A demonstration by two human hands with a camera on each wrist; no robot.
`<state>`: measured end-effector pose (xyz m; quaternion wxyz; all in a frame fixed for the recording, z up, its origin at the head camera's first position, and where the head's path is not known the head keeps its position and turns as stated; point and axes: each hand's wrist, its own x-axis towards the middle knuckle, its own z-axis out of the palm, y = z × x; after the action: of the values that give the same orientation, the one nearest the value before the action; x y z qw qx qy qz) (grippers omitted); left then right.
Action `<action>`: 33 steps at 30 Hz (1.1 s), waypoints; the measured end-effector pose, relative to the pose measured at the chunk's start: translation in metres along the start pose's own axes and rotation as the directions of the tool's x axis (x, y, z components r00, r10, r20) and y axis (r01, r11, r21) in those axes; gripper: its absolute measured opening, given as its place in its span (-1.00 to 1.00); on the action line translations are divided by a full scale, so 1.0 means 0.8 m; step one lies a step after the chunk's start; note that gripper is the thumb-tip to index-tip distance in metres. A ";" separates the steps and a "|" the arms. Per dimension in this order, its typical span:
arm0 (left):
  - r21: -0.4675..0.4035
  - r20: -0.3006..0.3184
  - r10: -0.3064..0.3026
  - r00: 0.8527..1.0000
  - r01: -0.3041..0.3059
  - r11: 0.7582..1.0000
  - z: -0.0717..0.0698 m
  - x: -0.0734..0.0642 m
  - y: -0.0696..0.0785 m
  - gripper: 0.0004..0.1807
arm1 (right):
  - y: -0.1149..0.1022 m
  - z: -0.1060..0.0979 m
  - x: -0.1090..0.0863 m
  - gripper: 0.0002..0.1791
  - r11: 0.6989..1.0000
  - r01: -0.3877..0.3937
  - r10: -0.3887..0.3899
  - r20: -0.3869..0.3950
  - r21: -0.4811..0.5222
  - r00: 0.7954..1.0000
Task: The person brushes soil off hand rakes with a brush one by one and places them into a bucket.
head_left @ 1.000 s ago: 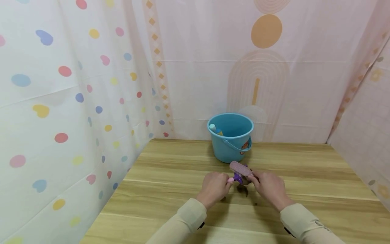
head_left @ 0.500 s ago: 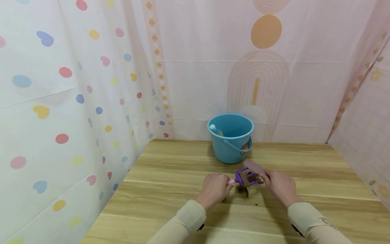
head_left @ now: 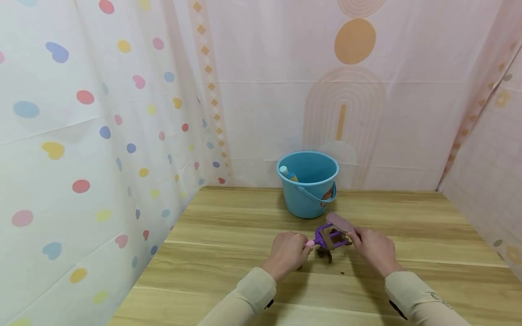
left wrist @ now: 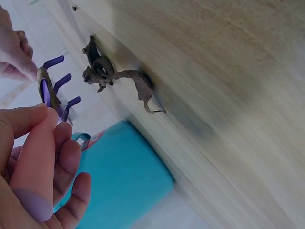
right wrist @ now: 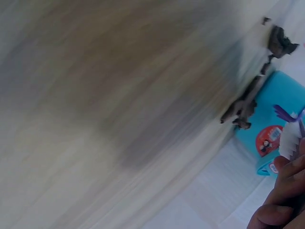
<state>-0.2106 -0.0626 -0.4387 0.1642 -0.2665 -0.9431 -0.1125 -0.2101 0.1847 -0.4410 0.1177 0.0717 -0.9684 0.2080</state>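
Observation:
My left hand (head_left: 288,253) grips the pink handle (left wrist: 37,167) of a small purple hand rake (head_left: 320,241), whose tines point right. Brown, mud-like stuff coats the rake's head and spans its tines. In my right hand (head_left: 376,249) is a mauve scrubbing brush (head_left: 339,222), held over the tine ends. Its white bristles (right wrist: 289,139) face the rake in the right wrist view. Below the rake, dark brown clumps (head_left: 325,255) lie on the table, with curled strips (left wrist: 142,88) showing in the left wrist view.
A light blue bucket (head_left: 303,201) stands just behind the hands, its handle hanging down in front. Inside it is a pale-ended tool handle (head_left: 283,170) with a blue and yellow item. The wood-look table (head_left: 228,213) ends at patterned curtains (head_left: 261,113). A crumb (head_left: 342,273) lies nearer me.
My right hand has drawn the brush rightward along the rake toward its tine tips, uncovering the muddy head. Over the last half second both hands look almost still.

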 end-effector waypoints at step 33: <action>0.036 -0.013 0.023 1.000 -0.023 0.999 -0.005 0.000 0.006 -0.48 | -0.031 0.004 0.003 -0.83 0.990 0.121 -0.125 -0.057 -0.069 0.991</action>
<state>-0.2070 -0.0595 -0.4348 0.1765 -0.2735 -0.9407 -0.0957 -0.2085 0.1606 -0.4337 0.1620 0.1210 -0.9644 0.1706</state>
